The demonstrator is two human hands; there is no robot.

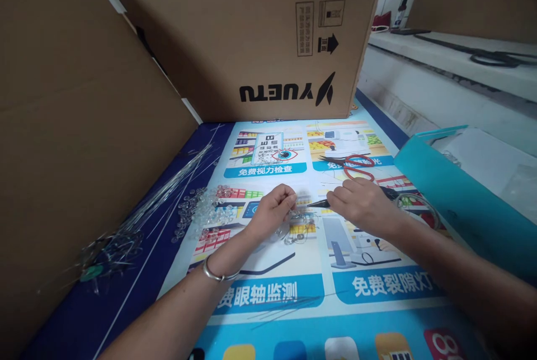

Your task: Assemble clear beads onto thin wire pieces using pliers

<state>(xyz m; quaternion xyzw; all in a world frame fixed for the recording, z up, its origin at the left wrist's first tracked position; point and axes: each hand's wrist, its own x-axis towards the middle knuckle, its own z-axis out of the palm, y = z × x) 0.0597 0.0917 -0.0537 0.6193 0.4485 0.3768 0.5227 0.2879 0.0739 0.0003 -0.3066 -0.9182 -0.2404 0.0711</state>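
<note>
My left hand [274,209], a silver bangle on its wrist, is closed in a pinch over the printed sheet. From its fingertips hang clear beads on thin wire [296,231]; the exact spot gripped is too small to see. Wrapped round a pair of pointed pliers [319,203] is my right hand [363,206]. The dark jaws point left toward the beads, and a small gap seems to lie between them. A heap of loose clear beads [201,212] is spread left of my left hand. Just beyond my right hand lie red-handled scissors [356,167].
Cardboard panels [260,30] stand behind and at left. A bundle of thin wires [163,189] lies on the dark blue edge, with a tangle [111,254] nearer. At right sits a teal box [457,192]. Loose wire pieces [289,307] lie on the front of the sheet.
</note>
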